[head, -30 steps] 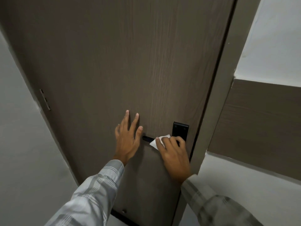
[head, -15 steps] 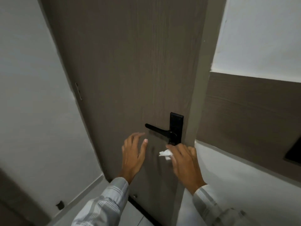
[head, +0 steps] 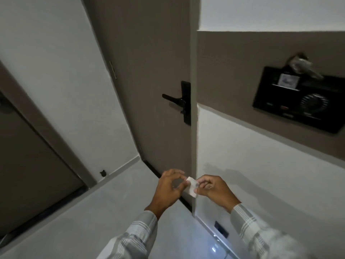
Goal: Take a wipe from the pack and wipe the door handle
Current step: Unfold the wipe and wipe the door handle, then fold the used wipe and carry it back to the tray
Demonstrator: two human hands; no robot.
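Low in the centre of the frame, both hands meet with their backs to the camera, wrists bent and arms in pale striped sleeves [head: 138,234] rising from the bottom edge. The left hand [head: 169,187] curls its fingers, thumb and forefinger pinching the left edge of the wipe [head: 192,187]. The right hand [head: 212,187] is loosely closed, pinching the wipe's right side. The wipe is a small, white, crumpled sheet stretched between them. Well above, at mid-frame, the matte black lever door handle [head: 172,99] juts left from its narrow backplate on the brown wood-grain door [head: 149,53]. At the right, a glossy black wall panel [head: 302,98] carries a round dial.
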